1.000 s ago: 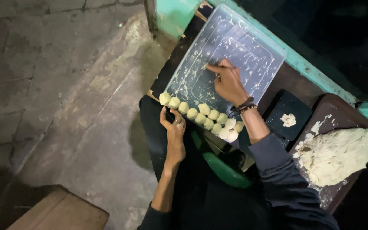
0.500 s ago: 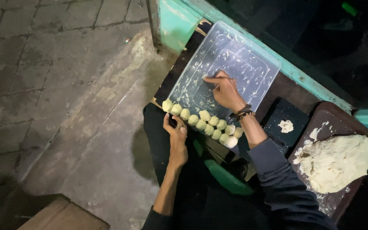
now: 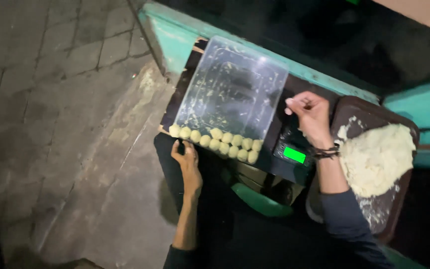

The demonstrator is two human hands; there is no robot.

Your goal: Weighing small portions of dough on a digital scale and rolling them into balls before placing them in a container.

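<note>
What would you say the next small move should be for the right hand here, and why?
Probably lower the right hand onto the small scale beneath it. The pinched fingers seem to hold something small, though I cannot tell what, the scale's green display is lit, and the left hand rests by the dough balls in the clear tray.

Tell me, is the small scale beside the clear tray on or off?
On. The scale shows a bright green lit display, below the right hand.

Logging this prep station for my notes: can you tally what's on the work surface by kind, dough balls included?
Dough balls, in a row along the container's near edge: about 11, some overlapping
Clear plastic container: 1
Digital scale with lit green display: 1
Brown tray: 1
Large dough mass: 1
Total: about 15
</note>
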